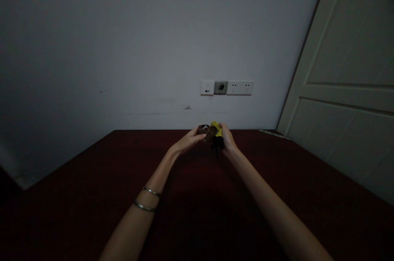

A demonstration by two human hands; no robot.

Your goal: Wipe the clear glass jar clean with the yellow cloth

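Observation:
Both of my arms reach out over the dark red table. My left hand (191, 140) is closed on a small brown, partly shiny thing (210, 133), its thumb lying along the near side. Against its right side sits a yellow and black item (217, 128), with my right hand (227, 137) wrapped round it. A black part with a thin strip hangs down beneath the yellow. The two things touch or overlap; in the dim light I cannot tell their kind, or whether they are joined. Two bracelets (147, 207) circle my left forearm.
The dark red table (92, 170) meets a pale wall (138, 47). Sockets and switches (240, 88) are set in the wall just above the table. A white panelled door (344, 101) stands at the right. Near the back right edge lies a thin flat strip (273, 133).

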